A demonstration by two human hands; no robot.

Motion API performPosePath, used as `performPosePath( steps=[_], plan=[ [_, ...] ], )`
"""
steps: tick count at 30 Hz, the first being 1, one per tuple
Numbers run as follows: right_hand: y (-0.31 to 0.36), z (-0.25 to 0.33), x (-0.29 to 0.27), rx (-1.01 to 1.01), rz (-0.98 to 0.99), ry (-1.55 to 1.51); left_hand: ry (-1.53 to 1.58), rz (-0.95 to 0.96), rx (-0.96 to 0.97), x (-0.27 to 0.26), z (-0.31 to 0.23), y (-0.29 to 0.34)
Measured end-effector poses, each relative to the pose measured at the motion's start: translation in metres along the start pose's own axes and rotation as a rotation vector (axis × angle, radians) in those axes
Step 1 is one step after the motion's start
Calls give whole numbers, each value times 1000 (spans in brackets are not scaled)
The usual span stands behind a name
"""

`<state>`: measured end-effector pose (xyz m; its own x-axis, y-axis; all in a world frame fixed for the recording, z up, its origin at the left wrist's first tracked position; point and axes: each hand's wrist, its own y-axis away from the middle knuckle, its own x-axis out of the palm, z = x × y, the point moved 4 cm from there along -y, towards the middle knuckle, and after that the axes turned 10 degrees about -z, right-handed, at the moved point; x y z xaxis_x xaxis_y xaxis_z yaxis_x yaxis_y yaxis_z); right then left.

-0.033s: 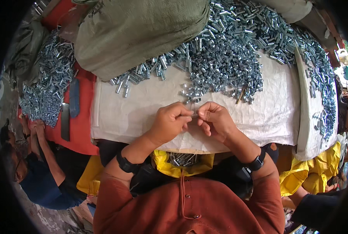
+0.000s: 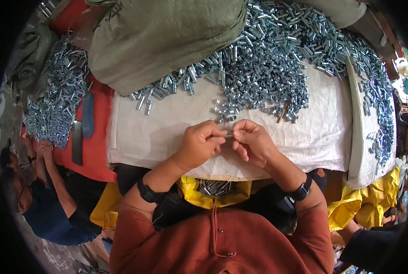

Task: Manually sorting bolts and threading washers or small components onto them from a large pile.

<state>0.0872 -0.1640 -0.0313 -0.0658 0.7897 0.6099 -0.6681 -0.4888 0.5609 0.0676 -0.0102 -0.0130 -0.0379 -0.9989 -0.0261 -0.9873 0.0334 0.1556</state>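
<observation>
Both my hands meet over the white sheet (image 2: 149,132), just in front of the metal pieces. My left hand (image 2: 199,142) is closed in a pinch, thumb against forefinger. My right hand (image 2: 254,140) pinches from the other side, its lower fingers curled loosely. Between the fingertips is a small thin metal piece (image 2: 229,135), mostly covered, so its kind does not show. Beyond my hands lies a heap of short shiny metal sleeves (image 2: 263,77). Below them, close to my body, a yellow bag (image 2: 190,201) hangs open with long metal pieces (image 2: 215,186) inside.
A large olive sack (image 2: 163,41) lies across the far left. Longer metal tubes (image 2: 318,39) spread at the far right. A thin brass-coloured stick (image 2: 283,112) lies by the sleeves. At left, another person's hands (image 2: 44,146) are beside a red cloth (image 2: 99,155) and another metal heap (image 2: 53,109).
</observation>
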Motion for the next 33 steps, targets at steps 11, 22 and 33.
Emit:
performPosePath(
  steps=[11, 22, 33],
  plan=[
    [6, 7, 3, -236, -23, 324, -279, -157, 340, -30, -21, -29],
    [21, 41, 28, -1402, -14, 1724, -1116, -555, 599, -53, -22, -88],
    [-3, 34, 22, -1475, -114, 1779, -1300, -578, 685, -32, -22, -101]
  ],
)
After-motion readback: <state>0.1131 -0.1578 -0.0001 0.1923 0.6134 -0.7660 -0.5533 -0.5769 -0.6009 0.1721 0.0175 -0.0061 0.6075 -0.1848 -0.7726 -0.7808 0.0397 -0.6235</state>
